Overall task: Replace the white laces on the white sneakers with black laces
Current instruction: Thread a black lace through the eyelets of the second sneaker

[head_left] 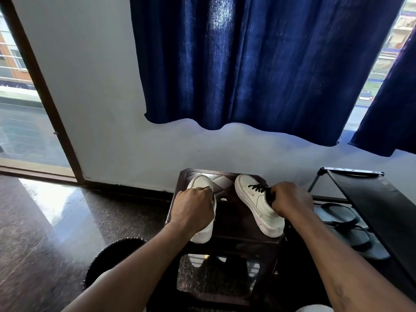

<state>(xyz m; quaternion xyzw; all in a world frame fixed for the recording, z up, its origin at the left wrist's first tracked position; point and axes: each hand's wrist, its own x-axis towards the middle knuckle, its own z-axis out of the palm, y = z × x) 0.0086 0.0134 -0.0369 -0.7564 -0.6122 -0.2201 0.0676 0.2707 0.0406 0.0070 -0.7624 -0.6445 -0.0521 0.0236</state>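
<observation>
Two white sneakers stand on a dark brown plastic stool, toes pointing away from me. My left hand grips the top of the left sneaker, covering its lacing area; a thin dark lace shows at my fingers. The right sneaker carries black laces across its front. My right hand grips that sneaker around its opening. No white laces are visible.
A black shoe rack stands at the right with dark sandals on its lower shelf. A dark round object sits on the glossy floor by my left forearm. A blue curtain hangs behind; a glass door is far left.
</observation>
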